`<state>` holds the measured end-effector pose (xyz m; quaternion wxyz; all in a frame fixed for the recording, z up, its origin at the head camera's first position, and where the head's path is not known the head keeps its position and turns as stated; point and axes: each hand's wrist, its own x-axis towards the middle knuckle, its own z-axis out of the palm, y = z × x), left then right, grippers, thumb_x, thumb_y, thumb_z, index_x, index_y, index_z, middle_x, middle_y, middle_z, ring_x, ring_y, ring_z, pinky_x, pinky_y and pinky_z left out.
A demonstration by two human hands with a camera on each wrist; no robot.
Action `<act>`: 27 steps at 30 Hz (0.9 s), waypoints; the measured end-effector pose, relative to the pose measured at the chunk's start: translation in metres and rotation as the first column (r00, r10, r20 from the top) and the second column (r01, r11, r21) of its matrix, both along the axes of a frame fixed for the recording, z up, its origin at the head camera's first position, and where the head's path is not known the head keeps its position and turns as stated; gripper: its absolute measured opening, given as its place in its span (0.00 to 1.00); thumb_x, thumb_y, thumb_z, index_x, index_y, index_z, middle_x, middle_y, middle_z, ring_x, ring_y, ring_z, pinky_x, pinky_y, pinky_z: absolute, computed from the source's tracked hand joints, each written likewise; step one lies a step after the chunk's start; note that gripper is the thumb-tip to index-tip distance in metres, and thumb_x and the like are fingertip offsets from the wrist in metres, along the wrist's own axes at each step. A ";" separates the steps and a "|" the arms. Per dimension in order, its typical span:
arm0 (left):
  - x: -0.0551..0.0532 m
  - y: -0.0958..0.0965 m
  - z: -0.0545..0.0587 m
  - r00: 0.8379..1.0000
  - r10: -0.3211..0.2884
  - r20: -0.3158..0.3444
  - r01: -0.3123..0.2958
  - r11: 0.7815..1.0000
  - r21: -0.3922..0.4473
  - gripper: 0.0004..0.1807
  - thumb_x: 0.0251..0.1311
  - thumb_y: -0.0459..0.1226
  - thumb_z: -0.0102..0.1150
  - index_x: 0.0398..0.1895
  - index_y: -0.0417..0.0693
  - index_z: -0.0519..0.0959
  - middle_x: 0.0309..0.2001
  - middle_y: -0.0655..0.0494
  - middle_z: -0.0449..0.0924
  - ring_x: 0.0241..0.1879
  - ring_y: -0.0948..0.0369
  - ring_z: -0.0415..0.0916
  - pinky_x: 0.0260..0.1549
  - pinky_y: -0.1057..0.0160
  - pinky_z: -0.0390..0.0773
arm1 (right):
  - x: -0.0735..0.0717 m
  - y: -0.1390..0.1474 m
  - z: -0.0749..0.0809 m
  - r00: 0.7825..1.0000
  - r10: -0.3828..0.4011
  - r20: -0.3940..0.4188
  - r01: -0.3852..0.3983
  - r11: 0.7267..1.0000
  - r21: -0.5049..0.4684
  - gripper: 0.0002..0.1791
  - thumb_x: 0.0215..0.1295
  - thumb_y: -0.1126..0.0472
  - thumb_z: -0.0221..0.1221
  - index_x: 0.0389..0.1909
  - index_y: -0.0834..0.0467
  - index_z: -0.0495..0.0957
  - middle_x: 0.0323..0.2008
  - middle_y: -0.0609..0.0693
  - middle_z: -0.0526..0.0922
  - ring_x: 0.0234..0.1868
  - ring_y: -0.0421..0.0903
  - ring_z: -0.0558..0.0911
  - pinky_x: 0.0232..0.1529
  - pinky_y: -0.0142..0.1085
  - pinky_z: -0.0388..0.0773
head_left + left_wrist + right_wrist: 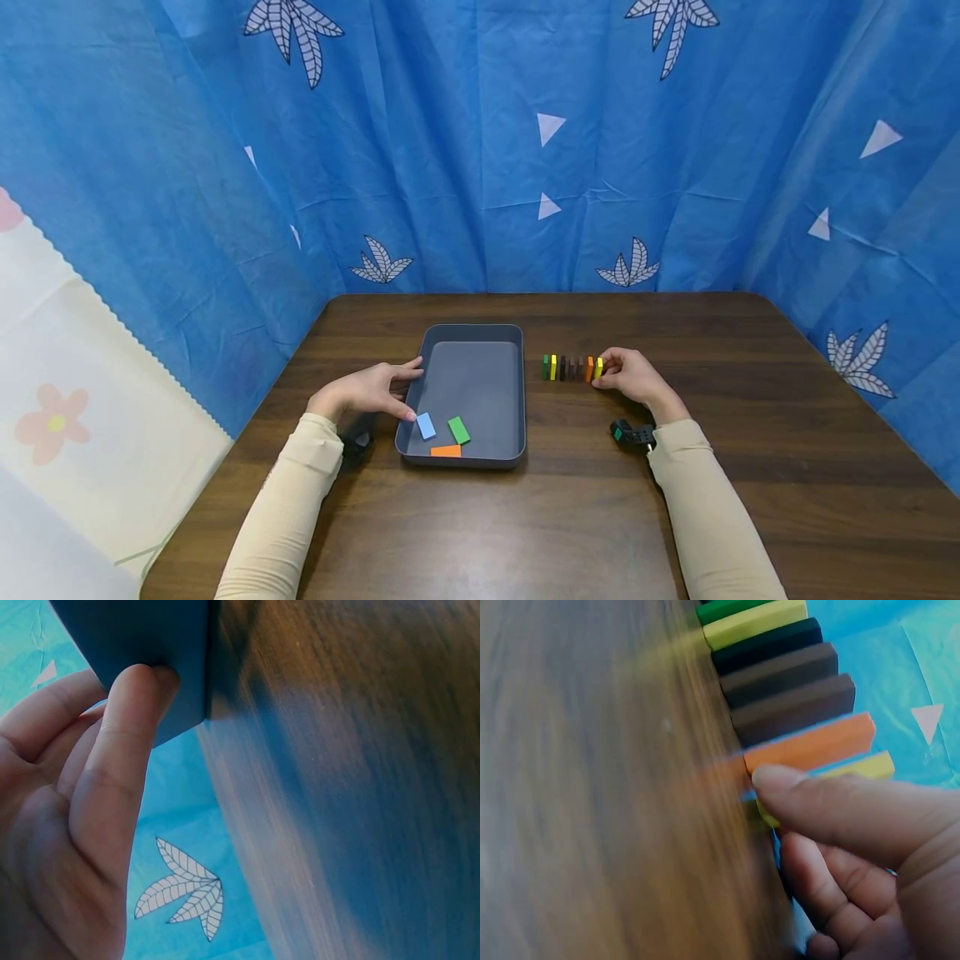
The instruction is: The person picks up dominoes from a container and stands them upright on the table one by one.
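Observation:
My left hand (369, 389) rests at the left wall of a dark grey tray (517, 392), its thumb and forefinger spread along the rim. In the left wrist view the thumb (127, 727) lies against the tray's outer wall (176, 697). Out to the right, my right hand (633, 375) pinches a yellow domino (598, 367) between thumb and fingers. That domino stands at the right end of a row, beside an orange domino (810, 746). Farther along are two brown dominoes (791, 705), a black one (769, 645), a yellow one (757, 622) and a green one (546, 367).
Inside the tray's near end lie a light blue domino (426, 426), a green domino (459, 430) and an orange domino (446, 451). Blue curtains (480, 167) hang behind the brown wooden table (555, 533). A black device (632, 433) is strapped at the right wrist.

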<state>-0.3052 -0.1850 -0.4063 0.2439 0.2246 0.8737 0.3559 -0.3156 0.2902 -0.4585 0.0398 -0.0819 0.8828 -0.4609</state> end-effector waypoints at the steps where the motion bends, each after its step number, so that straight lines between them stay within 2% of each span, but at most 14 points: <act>1: 0.000 0.000 0.000 1.000 0.001 0.000 -0.001 1.000 0.000 0.51 0.55 0.41 0.74 0.77 0.36 0.56 0.81 0.44 0.42 0.71 0.38 0.63 0.66 0.45 0.71 | 0.000 0.001 0.001 1.000 0.009 0.005 -0.009 1.000 0.002 0.15 0.61 0.70 0.66 0.47 0.67 0.75 0.38 0.57 0.79 0.37 0.49 0.76 0.39 0.33 0.79; 6: 0.000 0.000 0.001 1.000 0.001 0.004 -0.001 1.000 0.009 0.51 0.55 0.41 0.74 0.77 0.36 0.56 0.81 0.44 0.42 0.71 0.38 0.63 0.66 0.45 0.71 | 0.002 0.008 0.010 0.998 0.053 0.042 -0.053 0.999 -0.014 0.22 0.63 0.71 0.64 0.57 0.70 0.70 0.46 0.63 0.78 0.43 0.49 0.80 0.44 0.32 0.83; 10: -0.001 0.000 0.001 1.000 -0.010 0.002 0.010 1.000 0.016 0.51 0.56 0.41 0.74 0.77 0.35 0.55 0.81 0.43 0.42 0.71 0.38 0.64 0.65 0.46 0.73 | 0.008 0.018 0.023 0.999 0.033 0.042 -0.035 0.999 0.029 0.26 0.65 0.73 0.62 0.62 0.72 0.67 0.51 0.68 0.76 0.45 0.51 0.82 0.52 0.41 0.85; 13: -0.001 0.001 0.000 1.000 -0.017 -0.006 0.017 1.000 0.013 0.51 0.56 0.41 0.74 0.77 0.34 0.55 0.81 0.42 0.42 0.71 0.38 0.64 0.65 0.47 0.73 | 0.015 0.021 0.038 0.999 -0.017 -0.029 0.020 0.994 0.105 0.26 0.65 0.72 0.61 0.62 0.72 0.68 0.52 0.69 0.76 0.47 0.56 0.81 0.55 0.50 0.83; 16: 0.000 0.001 -0.001 1.000 -0.020 -0.013 0.021 1.000 0.009 0.50 0.56 0.41 0.74 0.76 0.34 0.56 0.81 0.42 0.42 0.71 0.39 0.64 0.65 0.46 0.73 | 0.020 0.017 0.056 0.991 -0.058 -0.119 0.075 0.987 0.145 0.23 0.67 0.71 0.60 0.61 0.72 0.70 0.52 0.70 0.77 0.48 0.58 0.80 0.54 0.53 0.83; 21: 0.001 0.001 -0.001 1.000 -0.015 -0.022 0.015 1.000 -0.001 0.50 0.56 0.42 0.74 0.76 0.35 0.57 0.81 0.43 0.43 0.71 0.39 0.64 0.65 0.47 0.73 | 0.023 -0.003 0.082 0.976 -0.064 -0.207 0.092 0.988 0.127 0.19 0.69 0.66 0.60 0.58 0.68 0.73 0.51 0.67 0.80 0.49 0.57 0.81 0.50 0.47 0.83; 27: 0.001 0.000 0.000 1.000 -0.007 -0.021 0.007 1.000 -0.001 0.52 0.54 0.41 0.75 0.77 0.36 0.55 0.81 0.43 0.42 0.70 0.39 0.65 0.64 0.48 0.75 | 0.018 -0.041 0.105 0.975 0.005 -0.224 0.001 1.000 0.028 0.17 0.69 0.61 0.63 0.54 0.65 0.76 0.48 0.62 0.83 0.46 0.54 0.81 0.45 0.35 0.81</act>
